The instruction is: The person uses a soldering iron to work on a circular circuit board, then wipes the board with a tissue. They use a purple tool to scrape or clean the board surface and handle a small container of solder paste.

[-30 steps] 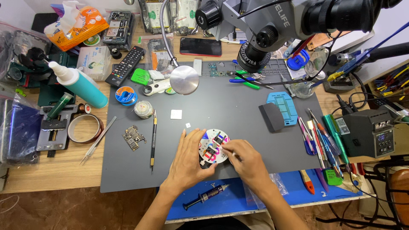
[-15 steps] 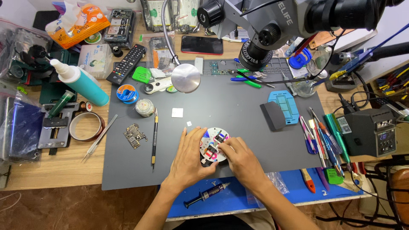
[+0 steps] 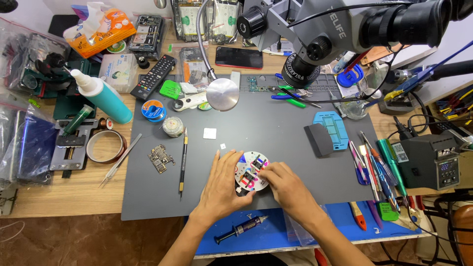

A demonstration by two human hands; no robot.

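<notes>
A round white fixture (image 3: 252, 170) with coloured clamps and a small dark part in it lies on the grey work mat (image 3: 276, 123). My left hand (image 3: 221, 187) rests flat against the fixture's left side, fingers touching its rim. My right hand (image 3: 286, 184) covers its right edge, fingertips pressing on the clamps. A small circuit board (image 3: 161, 158) and a black pen-like tool (image 3: 183, 160) lie to the left. A syringe (image 3: 241, 229) rests on the blue mat (image 3: 354, 236) near my wrists.
A microscope (image 3: 315, 39) hangs over the back of the mat, beside a gooseneck lamp (image 3: 222, 93). Tools and tweezers (image 3: 374, 167) lie right, next to a soldering station (image 3: 436, 160). A teal bottle (image 3: 103, 96), tape roll (image 3: 106, 146), remote (image 3: 152, 76) and holder (image 3: 69, 145) sit left.
Both hands stay on the round fixture with only slight finger shifts. The view has drifted a little; nothing else moved.
</notes>
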